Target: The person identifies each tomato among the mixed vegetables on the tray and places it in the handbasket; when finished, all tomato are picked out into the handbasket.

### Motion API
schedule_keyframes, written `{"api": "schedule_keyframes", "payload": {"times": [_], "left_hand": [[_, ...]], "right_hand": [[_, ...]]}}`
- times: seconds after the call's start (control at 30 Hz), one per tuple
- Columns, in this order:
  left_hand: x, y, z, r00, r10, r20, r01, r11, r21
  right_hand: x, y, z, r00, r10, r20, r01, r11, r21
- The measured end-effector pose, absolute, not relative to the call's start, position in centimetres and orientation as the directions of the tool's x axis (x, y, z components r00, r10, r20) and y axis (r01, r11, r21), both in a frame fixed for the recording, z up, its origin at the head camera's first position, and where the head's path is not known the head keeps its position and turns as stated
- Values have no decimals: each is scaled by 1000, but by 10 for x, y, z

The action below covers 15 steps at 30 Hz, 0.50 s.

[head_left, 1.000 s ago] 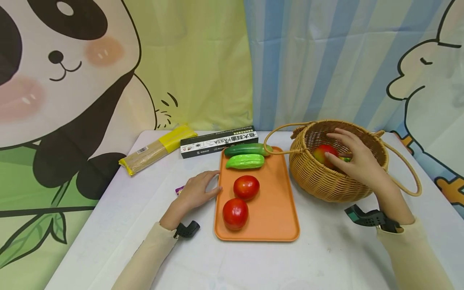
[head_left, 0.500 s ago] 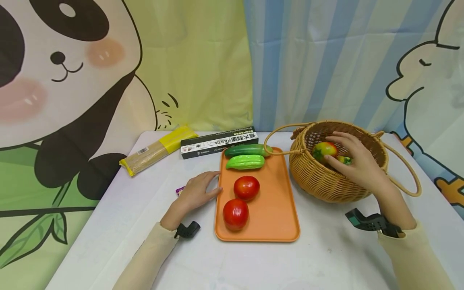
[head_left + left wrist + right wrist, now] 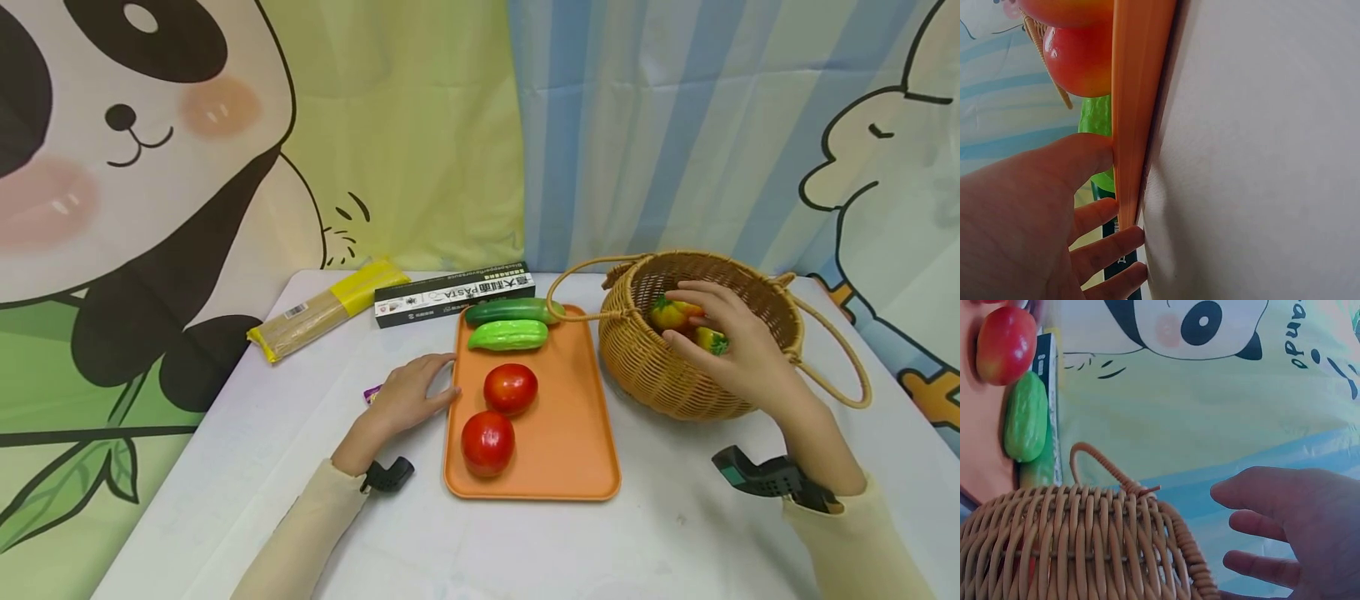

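Note:
My left hand [image 3: 408, 396] rests beside the orange tray [image 3: 562, 450], with thumb and fingertips touching its left rim. On the tray lie two red tomatoes [image 3: 511, 388], a light green ridged vegetable [image 3: 508, 335] and a dark green cucumber [image 3: 504, 312]. My right hand [image 3: 738, 342] is over the mouth of the wicker basket [image 3: 660, 379], fingers spread and bent a little. Just by its fingertips is an orange-yellow fruit or vegetable [image 3: 670, 313] with a green top; contact cannot be told. A second yellow-green one [image 3: 708, 340] lies below, partly covered by the hand.
Behind the tray lies a black-and-white pasta box [image 3: 453, 296], and left of it a yellow pack of noodles [image 3: 326, 312]. A small purple packet [image 3: 371, 394] shows partly behind the left hand. The basket's handle [image 3: 562, 287] leans over the tray's far right corner.
The piece by my right fingertips has turned from a red side to green, then to orange-yellow with a green top. The right hand has shifted slightly; my left hand has stayed.

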State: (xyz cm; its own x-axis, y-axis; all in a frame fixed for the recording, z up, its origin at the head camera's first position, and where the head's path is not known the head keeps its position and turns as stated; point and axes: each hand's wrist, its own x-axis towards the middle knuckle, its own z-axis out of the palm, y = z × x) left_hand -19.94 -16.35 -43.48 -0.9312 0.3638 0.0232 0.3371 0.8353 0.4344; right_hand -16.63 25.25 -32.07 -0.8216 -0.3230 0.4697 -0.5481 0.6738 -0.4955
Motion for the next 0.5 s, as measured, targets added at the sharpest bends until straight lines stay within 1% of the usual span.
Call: {"api": "schedule_keyframes", "payload": {"times": [0.23,0.5], "left_hand": [[-199,-163,-433,-931,364,22,337,834,437],[-198,-163,-432,-932,361,16,331,835,439]], "right_hand": [[-159,243,-318,-777,-351,523,-604,650,-460],[-158,231,-319,-703,-393,593,-698,545,-465]]}}
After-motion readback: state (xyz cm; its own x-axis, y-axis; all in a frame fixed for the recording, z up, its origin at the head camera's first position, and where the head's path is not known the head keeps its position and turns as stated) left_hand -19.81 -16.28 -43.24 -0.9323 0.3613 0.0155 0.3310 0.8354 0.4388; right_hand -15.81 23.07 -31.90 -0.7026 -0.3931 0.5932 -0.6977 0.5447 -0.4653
